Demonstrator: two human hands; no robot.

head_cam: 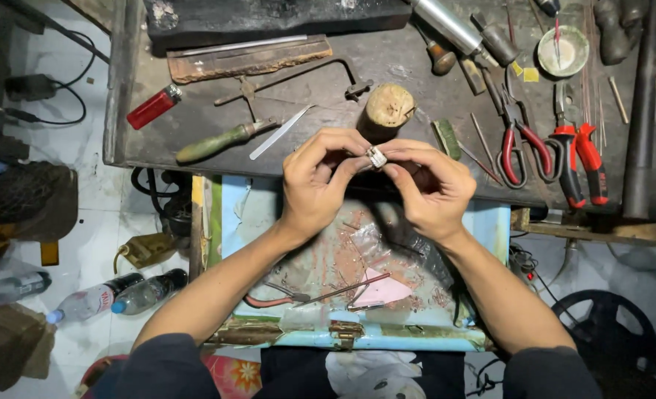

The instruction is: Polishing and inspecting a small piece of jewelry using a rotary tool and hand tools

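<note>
My left hand and my right hand meet at the fingertips over the front edge of a dark workbench. Between them they pinch a small silver ring with a broad, shiny face. Both thumbs and forefingers close on it from either side. Just behind the ring stands a short round wooden peg. Below my wrists lies an open light-blue drawer holding pliers, a thin rod and a pink paper scrap.
On the bench lie a red lighter, a green-handled tool, a flat metal file, a saw frame, red-handled shears, red pliers, a small white dish. Plastic bottles lie on the floor at left.
</note>
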